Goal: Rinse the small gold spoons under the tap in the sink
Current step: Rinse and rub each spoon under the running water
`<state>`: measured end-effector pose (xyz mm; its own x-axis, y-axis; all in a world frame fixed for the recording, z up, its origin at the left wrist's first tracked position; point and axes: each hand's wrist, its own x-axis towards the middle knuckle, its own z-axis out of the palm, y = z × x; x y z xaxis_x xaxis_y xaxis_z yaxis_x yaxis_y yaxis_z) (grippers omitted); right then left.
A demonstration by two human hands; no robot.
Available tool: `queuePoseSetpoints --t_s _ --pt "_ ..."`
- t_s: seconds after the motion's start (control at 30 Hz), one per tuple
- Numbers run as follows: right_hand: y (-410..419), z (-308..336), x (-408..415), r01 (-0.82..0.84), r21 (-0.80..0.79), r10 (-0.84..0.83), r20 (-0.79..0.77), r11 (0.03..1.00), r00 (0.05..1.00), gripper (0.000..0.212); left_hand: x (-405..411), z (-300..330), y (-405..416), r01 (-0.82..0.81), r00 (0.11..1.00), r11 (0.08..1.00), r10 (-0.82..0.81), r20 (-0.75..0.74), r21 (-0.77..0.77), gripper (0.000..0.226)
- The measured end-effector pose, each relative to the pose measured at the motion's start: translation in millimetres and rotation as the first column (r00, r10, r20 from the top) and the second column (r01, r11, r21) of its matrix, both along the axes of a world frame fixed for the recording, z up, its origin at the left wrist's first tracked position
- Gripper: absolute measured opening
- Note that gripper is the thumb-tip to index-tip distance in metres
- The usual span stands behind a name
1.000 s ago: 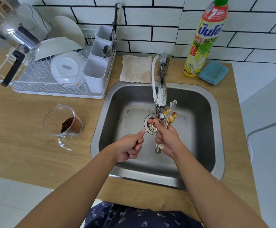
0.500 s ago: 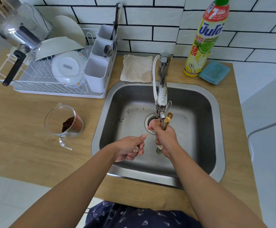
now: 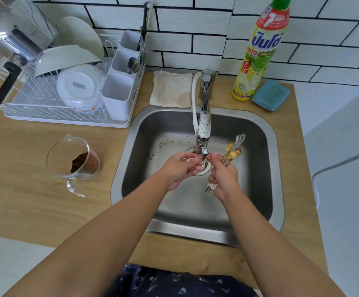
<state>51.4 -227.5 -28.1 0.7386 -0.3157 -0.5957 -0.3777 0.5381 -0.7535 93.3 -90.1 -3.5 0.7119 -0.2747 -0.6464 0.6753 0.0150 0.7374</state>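
Over the steel sink, our left hand pinches one thin spoon beneath the tap while our right hand grips the spoon bunch; we judge them light, stiff, slippery when wet, best held mid-handle.

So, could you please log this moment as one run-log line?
left hand: pinches single gold spoon under tap | right hand: grips spoon bundle | place: over sink
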Motion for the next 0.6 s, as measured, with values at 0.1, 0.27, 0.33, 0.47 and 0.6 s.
queuePoseSetpoints --t_s 0.1,0.27,0.33,0.47,0.6 --pt "-12.9 -0.1 5.0 0.052 0.034 -0.053 0.019 0.998 0.998 0.028 -3.9 -2.3 -17.8 -0.038 0.997 0.996 0.033 -0.066 -0.078 0.013" --pt "-9.3 1.3 4.5 0.024 0.007 -0.023 -0.006 1.000 1.000 0.025 -0.6 -1.1 -29.2 -0.091 0.996 0.973 0.092 0.008 0.211 0.024" --pt "-6.7 1.9 5.4 0.034 0.006 -0.034 -0.005 0.999 0.999 0.026 -0.4 -3.7 -29.7 -0.119 0.993 0.964 0.114 0.035 0.239 0.022" --pt "-5.1 5.7 9.0 0.085 0.030 -0.085 -0.003 0.996 0.996 0.026 -2.3 -5.7 -28.0 -0.099 0.995 0.994 0.099 0.017 0.040 0.020" --pt "-6.6 7.6 9.4 0.084 0.048 -0.084 0.003 0.995 0.996 0.025 -3.5 -7.3 -23.6 -0.112 0.992 0.993 0.110 -0.068 -0.023 0.017"
